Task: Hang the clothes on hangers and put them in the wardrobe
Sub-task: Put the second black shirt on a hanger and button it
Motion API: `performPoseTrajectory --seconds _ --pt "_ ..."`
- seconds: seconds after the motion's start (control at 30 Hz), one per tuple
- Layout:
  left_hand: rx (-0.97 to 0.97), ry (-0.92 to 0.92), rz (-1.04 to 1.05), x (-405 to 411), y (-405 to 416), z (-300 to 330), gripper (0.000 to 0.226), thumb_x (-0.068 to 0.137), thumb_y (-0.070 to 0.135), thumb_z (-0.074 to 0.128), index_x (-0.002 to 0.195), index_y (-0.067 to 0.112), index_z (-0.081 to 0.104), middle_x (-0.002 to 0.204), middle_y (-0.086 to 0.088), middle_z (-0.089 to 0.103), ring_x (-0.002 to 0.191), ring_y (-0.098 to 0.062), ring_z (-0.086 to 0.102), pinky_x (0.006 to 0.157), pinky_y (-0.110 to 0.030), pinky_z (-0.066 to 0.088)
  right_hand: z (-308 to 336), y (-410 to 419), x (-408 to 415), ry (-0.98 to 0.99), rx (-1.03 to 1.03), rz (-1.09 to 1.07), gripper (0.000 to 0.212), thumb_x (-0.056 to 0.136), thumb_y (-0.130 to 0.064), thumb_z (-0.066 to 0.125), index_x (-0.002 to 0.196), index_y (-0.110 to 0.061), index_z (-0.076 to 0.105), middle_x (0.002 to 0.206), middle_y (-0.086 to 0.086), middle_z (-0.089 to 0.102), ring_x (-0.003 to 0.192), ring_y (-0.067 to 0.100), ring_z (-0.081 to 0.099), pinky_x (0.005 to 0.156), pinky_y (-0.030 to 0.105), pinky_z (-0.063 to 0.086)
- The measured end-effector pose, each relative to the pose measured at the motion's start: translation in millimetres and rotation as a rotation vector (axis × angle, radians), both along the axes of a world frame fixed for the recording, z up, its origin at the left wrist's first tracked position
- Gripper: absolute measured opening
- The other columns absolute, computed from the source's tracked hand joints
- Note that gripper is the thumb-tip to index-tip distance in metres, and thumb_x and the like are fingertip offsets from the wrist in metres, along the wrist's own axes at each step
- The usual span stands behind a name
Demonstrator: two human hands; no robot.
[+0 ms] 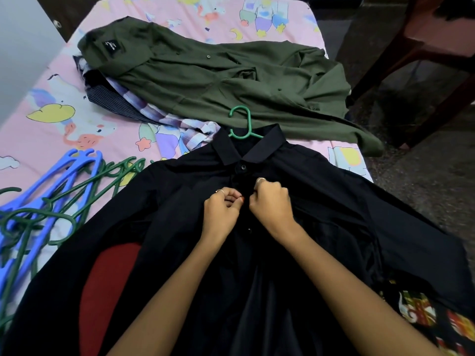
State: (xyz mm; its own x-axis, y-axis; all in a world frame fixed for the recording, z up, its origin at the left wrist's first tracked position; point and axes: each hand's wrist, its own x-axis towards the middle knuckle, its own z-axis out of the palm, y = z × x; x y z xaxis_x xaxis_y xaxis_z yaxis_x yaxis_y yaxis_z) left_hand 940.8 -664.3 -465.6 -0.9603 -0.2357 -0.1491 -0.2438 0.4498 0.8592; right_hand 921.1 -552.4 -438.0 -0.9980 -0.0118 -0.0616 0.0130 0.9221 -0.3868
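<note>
Black shirt [321, 201] on green hanger [243, 124], placket running lengthwise from the collar toward the person; left hand [222, 208] and right hand [270, 201] pinch the placket just below the collar, equally near.

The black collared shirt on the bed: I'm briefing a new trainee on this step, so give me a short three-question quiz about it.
1. True or false: a green plastic hanger already sits inside the black collared shirt.
2. Where do the left hand and right hand have their grip? A) the collar B) the front placket below the top button C) a sleeve cuff
3. Which garment lies beyond the black shirt's collar on the pink patterned bedsheet?

Key: 1 true, its hook sticks out at the collar. 2 B. 3 the olive green shirt.
</note>
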Motion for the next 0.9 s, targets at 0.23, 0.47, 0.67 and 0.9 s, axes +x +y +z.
performPoseTrajectory --seconds 0.23,0.47,0.67,0.9 --pt "0.145 -0.011 0.070 4 11 22 0.003 0.083 0.011 0.069 0.085 0.013 0.069 0.081 -0.001 0.070 0.078 -0.013 0.068 0.077 -0.023 0.054 15 21 -2 -0.139 -0.503 -0.202 0.004 0.078 -0.019 0.064 0.077 -0.017 0.062 0.066 -0.009 0.058 0.069 0.013 0.056 0.062 0.021 0.039" --pt "0.268 0.030 0.102 18 13 35 0.012 0.084 0.009 0.069 0.094 0.013 0.074 0.083 0.001 0.074 0.078 -0.006 0.069 0.074 -0.014 0.052 12 18 21 -0.050 -0.629 -0.051 0.004 0.087 -0.012 0.063 0.085 -0.014 0.061 0.084 -0.002 0.057 0.065 0.002 0.047 0.061 0.006 0.038" --pt "0.405 0.018 0.155 28 15 32 0.014 0.084 0.006 0.069 0.091 0.017 0.074 0.084 -0.003 0.075 0.082 -0.009 0.072 0.081 -0.024 0.055 6 12 35 0.061 -0.732 -0.124 0.007 0.087 -0.008 0.065 0.093 -0.006 0.067 0.088 -0.001 0.061 0.072 -0.002 0.054 0.067 0.003 0.039" --pt "0.601 -0.012 0.213 31 15 28 0.015 0.085 0.001 0.067 0.099 0.006 0.073 0.088 -0.008 0.074 0.082 -0.009 0.071 0.075 -0.017 0.053 3 13 45 -0.009 -0.919 -0.191 0.014 0.092 -0.019 0.061 0.090 -0.013 0.073 0.085 -0.003 0.070 0.077 0.002 0.063 0.072 0.015 0.048"
